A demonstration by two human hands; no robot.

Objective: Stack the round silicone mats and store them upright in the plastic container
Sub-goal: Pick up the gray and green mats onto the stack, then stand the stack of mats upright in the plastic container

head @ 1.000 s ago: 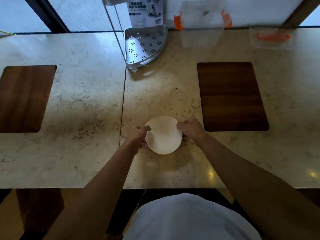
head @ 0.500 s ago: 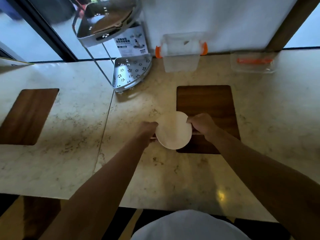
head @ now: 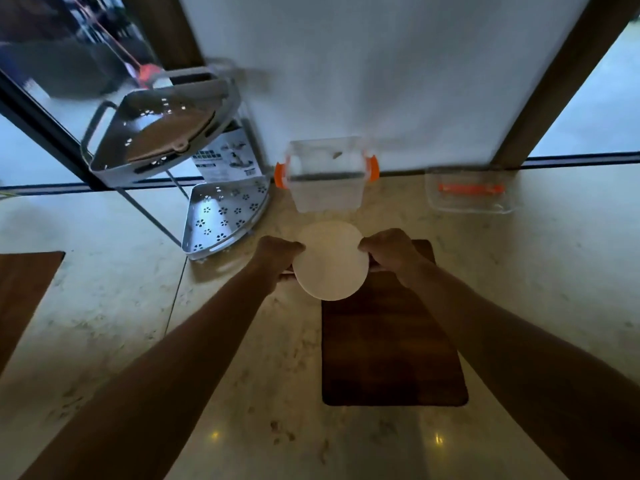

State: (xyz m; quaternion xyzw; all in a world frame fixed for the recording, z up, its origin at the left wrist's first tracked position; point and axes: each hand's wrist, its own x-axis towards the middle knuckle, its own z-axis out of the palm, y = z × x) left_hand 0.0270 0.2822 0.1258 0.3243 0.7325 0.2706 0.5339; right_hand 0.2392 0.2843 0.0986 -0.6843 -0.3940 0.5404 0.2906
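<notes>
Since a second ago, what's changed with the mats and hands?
Both hands, left hand and right hand, have carried the stack of round mats away from the near counter edge toward the clear plastic container, now just short of it. The grip on opposite edges is unchanged. Container, its lid and the metal rack stayed put.

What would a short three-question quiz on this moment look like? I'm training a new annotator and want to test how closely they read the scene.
1. True or false: both hands grip the stack of round silicone mats at opposite edges.
2. Which thing stands directly beyond the mats? A) clear plastic container with orange latches B) metal corner rack C) container lid
3. Fill in: under the right hand lies a dark ____ board set in the stone counter.

Key: 1 true, the left hand holds the other edge; 2 A; 3 wooden.
</notes>
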